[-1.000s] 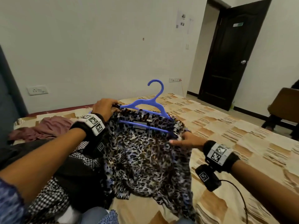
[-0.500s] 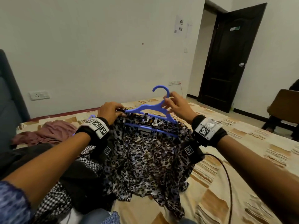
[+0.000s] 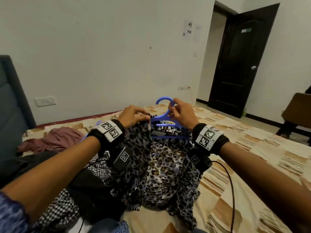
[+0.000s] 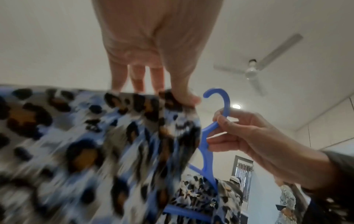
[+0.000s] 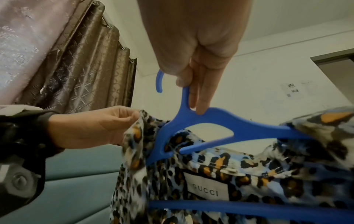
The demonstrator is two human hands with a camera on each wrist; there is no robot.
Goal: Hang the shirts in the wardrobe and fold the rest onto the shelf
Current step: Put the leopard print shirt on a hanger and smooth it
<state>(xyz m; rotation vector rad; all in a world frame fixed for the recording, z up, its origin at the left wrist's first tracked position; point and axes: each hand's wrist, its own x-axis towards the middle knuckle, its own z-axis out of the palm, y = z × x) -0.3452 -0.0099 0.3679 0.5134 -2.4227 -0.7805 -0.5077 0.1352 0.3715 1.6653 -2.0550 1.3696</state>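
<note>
A leopard-print shirt [image 3: 161, 167] in blue, black and tan hangs from a blue plastic hanger [image 3: 164, 113] held above the bed. My right hand [image 3: 180, 113] grips the hanger's neck just under the hook; in the right wrist view its fingers [image 5: 199, 97] curl round the neck of the hanger [image 5: 216, 121]. My left hand [image 3: 134, 115] pinches the shirt's collar edge at the hanger's left shoulder, with the thumb [image 4: 184, 97] pressed on the shirt [image 4: 95, 136] beside the hanger [image 4: 210, 128]. A white label shows inside the shirt [image 5: 229, 171].
A black-and-white checked garment [image 3: 55, 209] and dark clothes lie at my lower left on the patterned bed [image 3: 252, 148]. A mauve garment [image 3: 55, 140] lies at the far left. A dark door [image 3: 242, 64] stands open at the right, a chair [image 3: 297, 113] beyond it.
My right hand moved from the shirt's right shoulder up to the hanger's neck. The hanger and shirt rose a little. My left hand slid inward along the collar.
</note>
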